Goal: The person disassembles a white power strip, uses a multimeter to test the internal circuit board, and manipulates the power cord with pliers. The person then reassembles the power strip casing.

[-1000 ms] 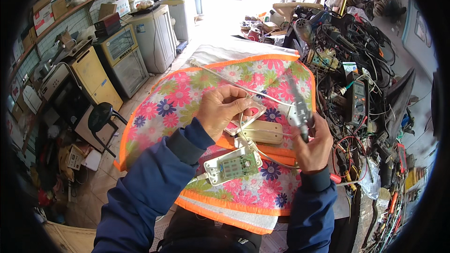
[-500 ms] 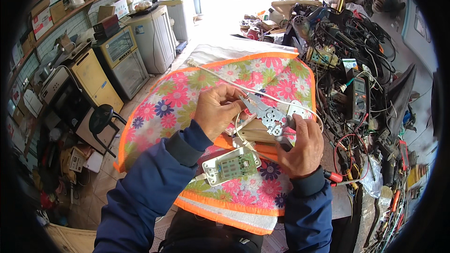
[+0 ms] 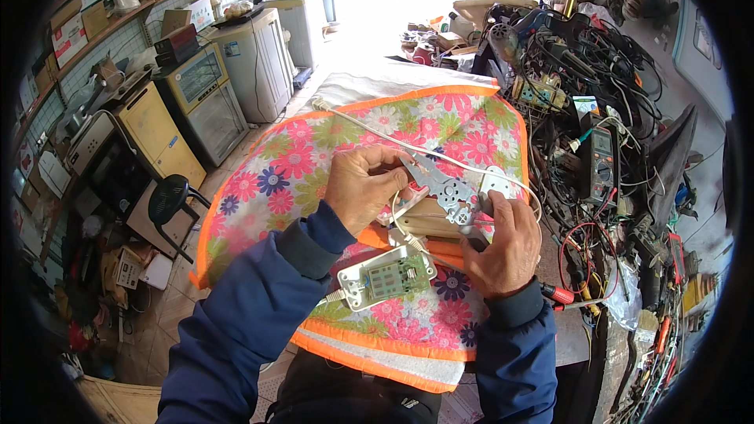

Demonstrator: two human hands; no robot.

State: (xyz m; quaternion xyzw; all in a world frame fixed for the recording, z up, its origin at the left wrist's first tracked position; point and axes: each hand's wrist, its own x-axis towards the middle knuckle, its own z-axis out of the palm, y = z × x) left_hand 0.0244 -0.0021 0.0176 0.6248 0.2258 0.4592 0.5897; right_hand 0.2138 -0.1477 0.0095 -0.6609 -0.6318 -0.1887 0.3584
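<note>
Wire strippers [image 3: 448, 191] with flat grey jaws and dark handles are gripped in my right hand [image 3: 506, 250]. Their jaw tips reach up to the fingertips of my left hand [image 3: 365, 184], which pinches the end of a white cable [image 3: 396, 216]. From there the cable drops into an opened white plastic case [image 3: 351, 280]. A green circuit board [image 3: 385, 279] shows inside that case. Beneath the tool, partly hidden, lies a beige casing [image 3: 424, 220]. A white socket piece [image 3: 494, 182] sits just beyond my right fingers.
A flowered cloth [image 3: 298, 157] with orange edging covers the work surface. Tangled cables [image 3: 581, 63], a multimeter [image 3: 602, 161] and a red-handled screwdriver [image 3: 559, 295] crowd the right side. To the left stand a black stool [image 3: 174, 202] and several cabinets [image 3: 255, 63].
The strippers' jaws have shifted very slightly at the left fingertips. Both hands otherwise keep nearly the same place and grip.
</note>
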